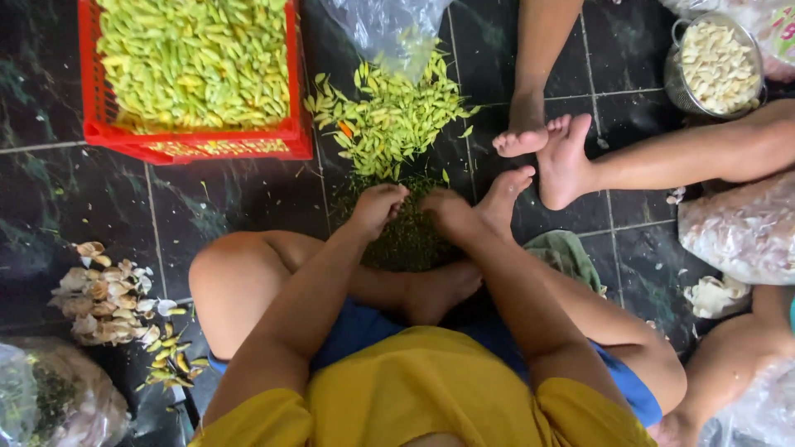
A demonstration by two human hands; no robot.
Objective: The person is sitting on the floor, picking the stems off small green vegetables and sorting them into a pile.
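I sit cross-legged on a dark tiled floor. My left hand (378,207) and my right hand (445,207) are side by side, fingers curled, at the near edge of a loose pile of yellow-green flower buds (389,116). Under the hands lies a darker green heap of small plucked bits (406,240). Whether either hand pinches a bud cannot be made out. My own foot (503,199) rests just right of my right hand.
A red plastic crate (199,142) full of the same buds stands at top left. A clear plastic bag (389,29) lies behind the pile. Another person's feet (559,153) are at right. A metal pot of pale pieces (716,62), bags and husks (103,294) lie around.
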